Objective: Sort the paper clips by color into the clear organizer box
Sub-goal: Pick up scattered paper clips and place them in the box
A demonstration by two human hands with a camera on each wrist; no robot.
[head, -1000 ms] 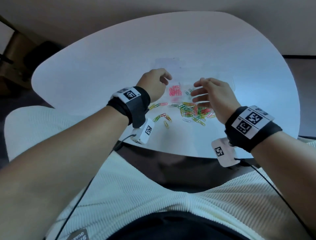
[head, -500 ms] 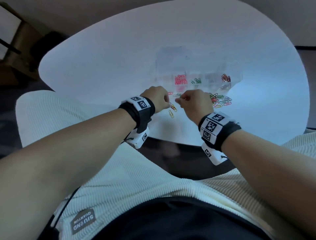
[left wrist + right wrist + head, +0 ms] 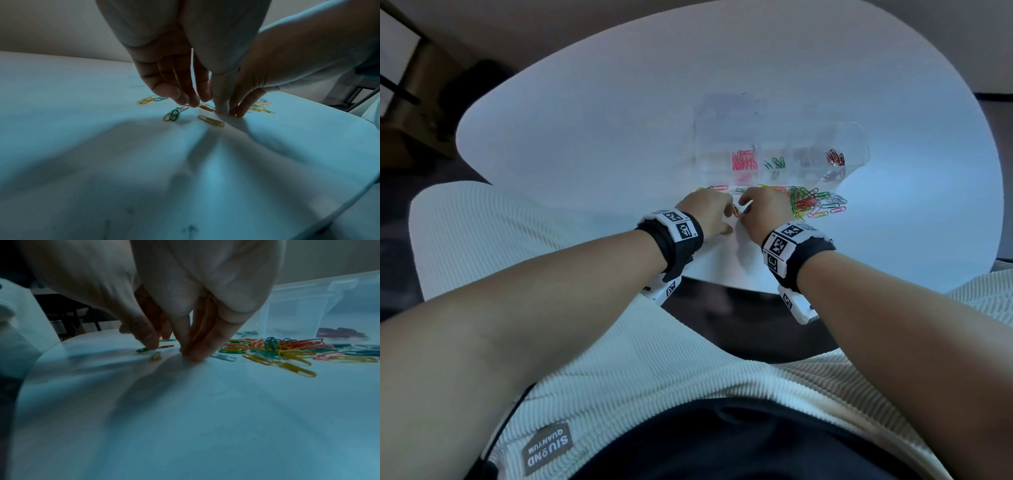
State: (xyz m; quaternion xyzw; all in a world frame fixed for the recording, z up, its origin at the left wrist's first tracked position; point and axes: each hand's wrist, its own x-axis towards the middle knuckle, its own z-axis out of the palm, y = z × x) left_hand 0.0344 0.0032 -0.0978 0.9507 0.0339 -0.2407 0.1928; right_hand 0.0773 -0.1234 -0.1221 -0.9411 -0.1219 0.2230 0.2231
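Note:
The clear organizer box [image 3: 858, 140] stands on the white table [image 3: 585, 137] and holds pink clips [image 3: 744, 161], green clips [image 3: 775, 163] and dark red clips [image 3: 835, 157] in separate compartments. In front of it lies a mixed pile of paper clips [image 3: 813, 202]. My left hand [image 3: 719, 209] is down at the table, thumb and fingertips pinching the ends of an orange clip [image 3: 206, 107]. My right hand [image 3: 190, 354] is just right of it, its fingertips bunched against the tabletop; no clip shows between them.
Loose clips lie by my left hand: a yellow one [image 3: 210, 121], a green and yellow pair [image 3: 172, 114] and more yellow ones [image 3: 146, 99]. The table's front edge [image 3: 722, 287] is close behind my wrists. Dark furniture [image 3: 421, 102] stands at the far left.
Both hands have come down from over the box and pile to the loose clips near the front edge. They have drawn close together, and their fingers have closed in.

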